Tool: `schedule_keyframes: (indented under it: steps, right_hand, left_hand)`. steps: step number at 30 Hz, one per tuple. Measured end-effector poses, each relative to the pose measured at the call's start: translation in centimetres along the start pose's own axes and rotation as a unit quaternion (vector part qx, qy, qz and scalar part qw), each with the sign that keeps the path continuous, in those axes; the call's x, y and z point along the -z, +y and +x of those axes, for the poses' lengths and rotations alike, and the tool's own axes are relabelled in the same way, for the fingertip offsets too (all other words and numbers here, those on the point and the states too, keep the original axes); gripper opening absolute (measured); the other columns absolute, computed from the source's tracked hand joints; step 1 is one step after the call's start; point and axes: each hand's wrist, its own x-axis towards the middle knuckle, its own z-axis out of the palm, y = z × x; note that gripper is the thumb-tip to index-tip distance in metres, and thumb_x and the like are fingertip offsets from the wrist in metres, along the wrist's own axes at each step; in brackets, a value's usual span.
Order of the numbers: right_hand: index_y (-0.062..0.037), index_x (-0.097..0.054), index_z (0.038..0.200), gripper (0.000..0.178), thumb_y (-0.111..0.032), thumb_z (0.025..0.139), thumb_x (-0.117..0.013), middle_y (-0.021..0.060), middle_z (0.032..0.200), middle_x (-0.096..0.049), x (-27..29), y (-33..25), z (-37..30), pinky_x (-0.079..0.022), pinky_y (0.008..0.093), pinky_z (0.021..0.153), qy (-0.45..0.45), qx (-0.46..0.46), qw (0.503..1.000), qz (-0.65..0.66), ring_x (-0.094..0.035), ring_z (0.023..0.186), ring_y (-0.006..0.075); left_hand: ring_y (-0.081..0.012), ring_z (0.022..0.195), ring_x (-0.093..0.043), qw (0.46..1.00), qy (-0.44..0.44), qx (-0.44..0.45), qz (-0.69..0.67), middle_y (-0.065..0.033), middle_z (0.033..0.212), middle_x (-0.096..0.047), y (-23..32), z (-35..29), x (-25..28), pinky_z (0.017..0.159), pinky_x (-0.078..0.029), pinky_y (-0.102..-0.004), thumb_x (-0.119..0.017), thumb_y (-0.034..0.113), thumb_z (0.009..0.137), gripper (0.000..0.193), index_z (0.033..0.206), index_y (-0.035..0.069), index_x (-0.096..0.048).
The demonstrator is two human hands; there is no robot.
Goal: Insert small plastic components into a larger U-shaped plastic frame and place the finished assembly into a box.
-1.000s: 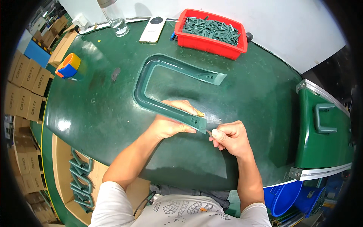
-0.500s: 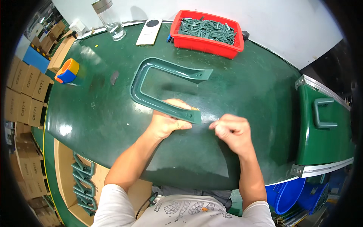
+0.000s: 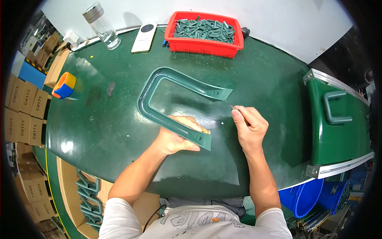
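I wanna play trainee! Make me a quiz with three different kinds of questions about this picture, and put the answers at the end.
1. Pick one: which hand pinches the small thin tool?
A) the left hand
B) the right hand
C) neither

2. True or false: no hand is touching the U-shaped green handle.

3. Fill in the blank: the white phone lies between the red bin and a clear ____.

Key:
1. B, the right hand, between thumb and finger.
2. False. The left hand grips it near its lower end.
3. bottle
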Motion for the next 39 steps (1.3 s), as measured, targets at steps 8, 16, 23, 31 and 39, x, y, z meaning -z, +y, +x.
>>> schedule_keyframes:
  steps: [8,16,23,31,39]
  right_hand:
    - [0.0026,-0.069,0.085,0.014,-0.01,0.079,-0.072,0.0082,0.07,-0.064,-0.2,0.5,0.1,-0.044,0.0246,0.054,0.028,0.062,0.997,-0.046,-0.058,0.06,0.0138]
    - [0.002,-0.068,0.082,0.012,-0.009,0.079,-0.071,0.0086,0.069,-0.063,0.3,0.7,0.7,-0.044,0.026,0.054,0.112,0.077,0.987,-0.085,-0.057,0.058,0.0154]
    - [0.002,-0.065,0.077,0.036,-0.031,0.09,-0.06,0.0047,0.055,-0.057,2.8,0.6,2.1,-0.039,0.0215,0.044,-0.015,-0.242,0.957,0.162,-0.051,0.044,0.0111]
    - [0.003,-0.059,0.064,0.043,-0.03,0.091,-0.054,0.0095,0.046,-0.051,3.7,-0.7,1.8,-0.034,0.0249,0.034,-0.209,-0.312,0.874,0.307,-0.043,0.033,0.0143]
    - [0.0034,-0.06,0.064,0.043,-0.03,0.091,-0.054,0.0098,0.045,-0.051,4.0,-0.4,1.7,-0.034,0.0247,0.034,-0.216,-0.293,0.881,0.302,-0.043,0.033,0.0141]
  left_hand:
    - [-0.0276,0.081,-0.065,0.999,-0.01,0.003,-0.041,-0.0109,0.082,-0.067,0.0,-0.2,-0.4,0.074,-0.05,-0.0401,-0.089,0.009,0.051,0.047,0.092,0.006,-0.066]
    - [-0.0265,0.08,-0.066,0.997,-0.02,0.013,-0.07,-0.0108,0.082,-0.068,0.2,-0.3,-1.1,0.075,-0.048,-0.038,-0.09,0.011,0.05,0.047,0.09,0.006,-0.067]
    - [-0.025,0.078,-0.066,0.995,-0.096,-0.021,0.016,-0.016,0.085,-0.069,0.5,0.4,-0.6,0.069,-0.048,-0.0346,-0.087,0.009,0.054,0.04,0.087,0.004,-0.065]
    - [-0.0255,0.077,-0.065,0.995,-0.091,-0.028,-0.003,-0.0134,0.082,-0.068,0.4,0.5,-0.4,0.069,-0.049,-0.0359,-0.088,0.014,0.052,0.043,0.087,0.005,-0.066]
    - [-0.027,0.077,-0.066,0.993,-0.104,-0.046,0.002,-0.0157,0.084,-0.069,0.4,0.7,-0.3,0.067,-0.049,-0.0355,-0.087,0.011,0.053,0.043,0.089,0.004,-0.065]
